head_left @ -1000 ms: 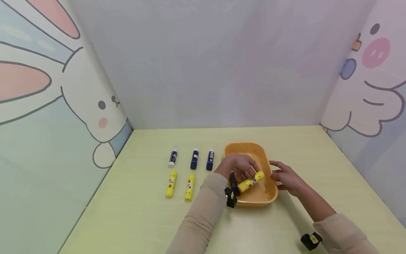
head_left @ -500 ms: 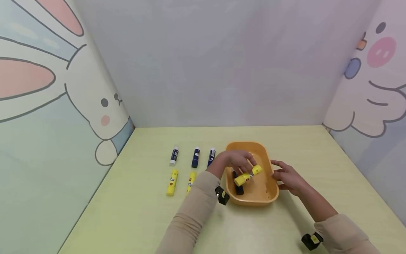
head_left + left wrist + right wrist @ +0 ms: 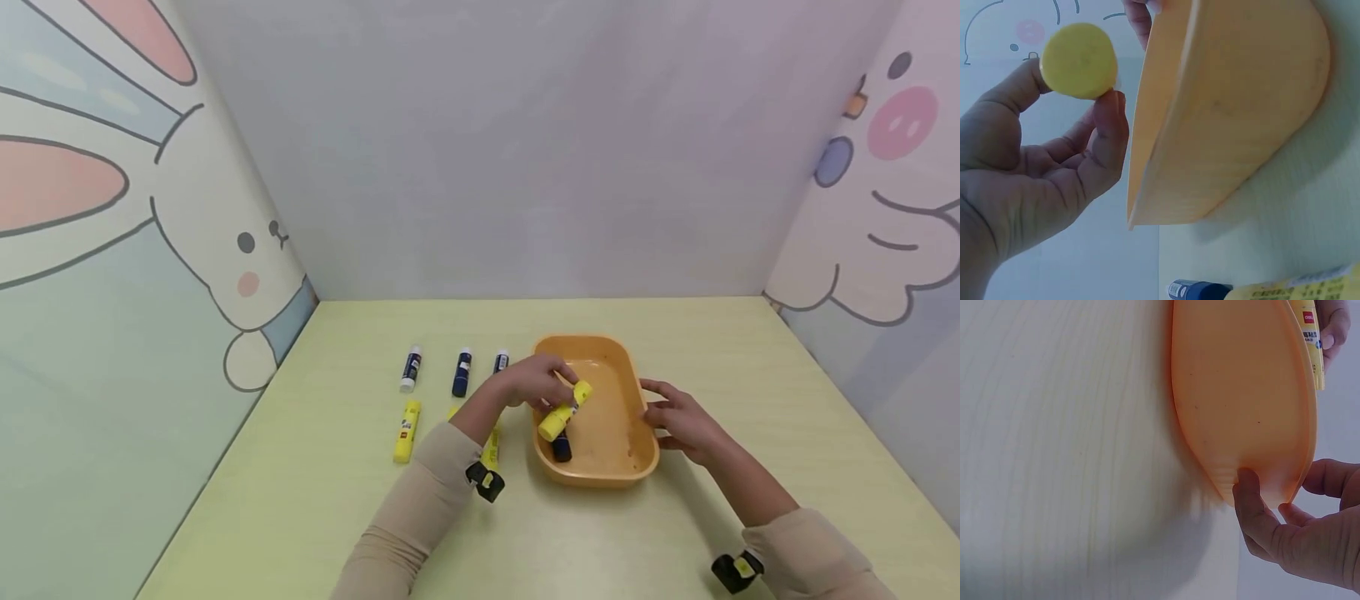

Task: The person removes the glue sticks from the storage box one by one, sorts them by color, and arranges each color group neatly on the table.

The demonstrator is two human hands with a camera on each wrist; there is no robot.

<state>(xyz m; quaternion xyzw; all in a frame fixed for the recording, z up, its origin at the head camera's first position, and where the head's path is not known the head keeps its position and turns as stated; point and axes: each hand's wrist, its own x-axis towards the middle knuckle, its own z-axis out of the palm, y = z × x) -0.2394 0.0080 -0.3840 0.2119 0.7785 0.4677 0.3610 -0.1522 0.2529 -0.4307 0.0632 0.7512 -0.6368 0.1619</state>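
My left hand [image 3: 534, 380] pinches a yellow glue stick [image 3: 564, 413] between thumb and fingertips, holding it slanted over the left side of an orange plastic bin [image 3: 600, 481]. In the left wrist view the round end of this yellow glue stick [image 3: 1079, 61] faces the camera. Below it in the bin lies a dark blue glue stick [image 3: 562, 448], partly covered. At the bin's right side my right hand [image 3: 684, 422] grips the wall; in the right wrist view its fingers [image 3: 1250, 509] lie on the outside and the thumb is at the rim.
Left of the bin, a back row holds a white-and-blue glue stick [image 3: 410, 369] and blue glue sticks [image 3: 462, 372]. A front row has yellow glue sticks [image 3: 407, 431], some partly hidden by the left arm. Cartoon-printed walls [image 3: 480, 150] enclose the table.
My left hand has moved left across the bin with the yellow glue stick, uncovering more of the bin's inside. The right hand stays on the bin's side.
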